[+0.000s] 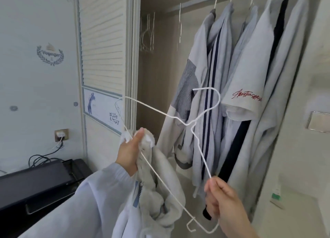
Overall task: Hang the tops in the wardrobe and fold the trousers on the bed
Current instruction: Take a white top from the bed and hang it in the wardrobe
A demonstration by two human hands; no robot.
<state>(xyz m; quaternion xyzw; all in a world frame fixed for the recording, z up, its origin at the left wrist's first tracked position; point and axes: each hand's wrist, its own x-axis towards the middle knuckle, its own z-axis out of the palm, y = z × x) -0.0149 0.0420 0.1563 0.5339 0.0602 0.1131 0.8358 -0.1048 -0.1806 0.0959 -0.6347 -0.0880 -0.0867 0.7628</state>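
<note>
Hanging step: left hand (129, 151) grips the grey zip top (157, 189), right hand (220, 200) pinches the white wire hanger (178, 117); next, thread hanger into the neck opening

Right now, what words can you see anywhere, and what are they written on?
"millie & molly", as best it reads, small and soft: on the giraffe picture panel of the wardrobe door.
"Voyager", roughly, blurred: in the wreath emblem on the wall.
Red script, maybe "AboutFashion", not surely readable: on the sleeve of a hanging white T-shirt.
Green tag low on a hanging top: too small to read.
</note>
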